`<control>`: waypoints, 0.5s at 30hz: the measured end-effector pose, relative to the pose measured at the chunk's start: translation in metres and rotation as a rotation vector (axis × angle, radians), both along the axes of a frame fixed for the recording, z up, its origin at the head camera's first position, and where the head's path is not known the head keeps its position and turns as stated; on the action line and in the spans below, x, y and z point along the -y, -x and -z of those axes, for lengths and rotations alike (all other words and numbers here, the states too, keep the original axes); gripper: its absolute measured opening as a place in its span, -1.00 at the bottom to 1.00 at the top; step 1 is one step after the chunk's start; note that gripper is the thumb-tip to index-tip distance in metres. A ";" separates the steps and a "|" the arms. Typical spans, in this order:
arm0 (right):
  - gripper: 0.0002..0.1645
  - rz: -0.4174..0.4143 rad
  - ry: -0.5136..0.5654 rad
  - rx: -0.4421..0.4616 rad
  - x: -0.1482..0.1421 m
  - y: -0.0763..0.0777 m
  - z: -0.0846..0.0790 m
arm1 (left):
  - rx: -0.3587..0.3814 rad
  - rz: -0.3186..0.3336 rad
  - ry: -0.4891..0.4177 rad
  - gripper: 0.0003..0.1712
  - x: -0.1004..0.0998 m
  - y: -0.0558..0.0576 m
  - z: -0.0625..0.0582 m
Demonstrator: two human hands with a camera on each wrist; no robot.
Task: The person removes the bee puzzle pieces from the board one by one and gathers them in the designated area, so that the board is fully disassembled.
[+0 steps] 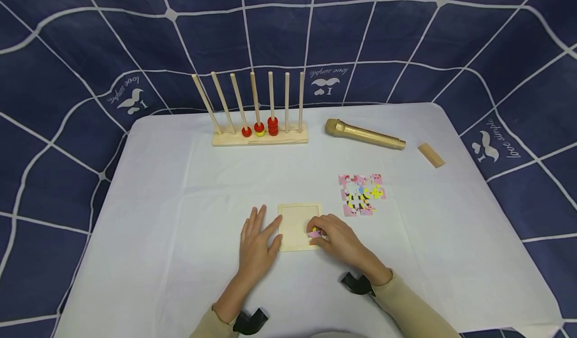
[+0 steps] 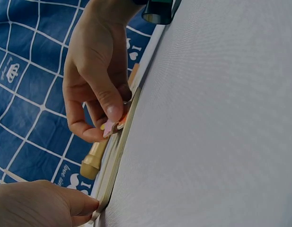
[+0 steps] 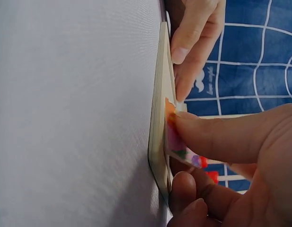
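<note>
A square, pale wooden puzzle tray (image 1: 294, 227) lies on the table in front of me. My left hand (image 1: 256, 246) rests at its left edge, fingers spread, with the thumb and forefinger touching the rim. At the lower right corner of the tray, my right hand (image 1: 341, 241) pinches a pink puzzle piece (image 1: 316, 233) between thumb and fingers. In the right wrist view that piece (image 3: 175, 137) shows orange, pink and green and stands tilted at the tray's rim. Right of the tray lie several joined puzzle pieces (image 1: 360, 195) with a bee picture.
At the back stands a wooden peg rack (image 1: 288, 136) with red and yellow beads on some pegs. A gold microphone (image 1: 367, 134) and a small wooden block (image 1: 431, 155) lie at the back right. Blue checked cloth (image 1: 279, 32) hangs around the white table (image 1: 216, 178).
</note>
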State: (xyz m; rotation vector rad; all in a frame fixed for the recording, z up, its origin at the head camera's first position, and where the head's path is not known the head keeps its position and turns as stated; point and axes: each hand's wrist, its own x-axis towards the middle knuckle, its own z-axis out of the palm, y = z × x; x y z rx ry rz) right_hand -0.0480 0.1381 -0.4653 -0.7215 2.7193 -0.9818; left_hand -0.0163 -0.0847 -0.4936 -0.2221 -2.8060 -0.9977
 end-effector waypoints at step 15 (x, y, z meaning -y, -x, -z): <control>-0.63 0.186 0.370 0.215 -0.030 0.014 -0.021 | 0.003 0.001 -0.009 -0.51 0.000 0.000 0.000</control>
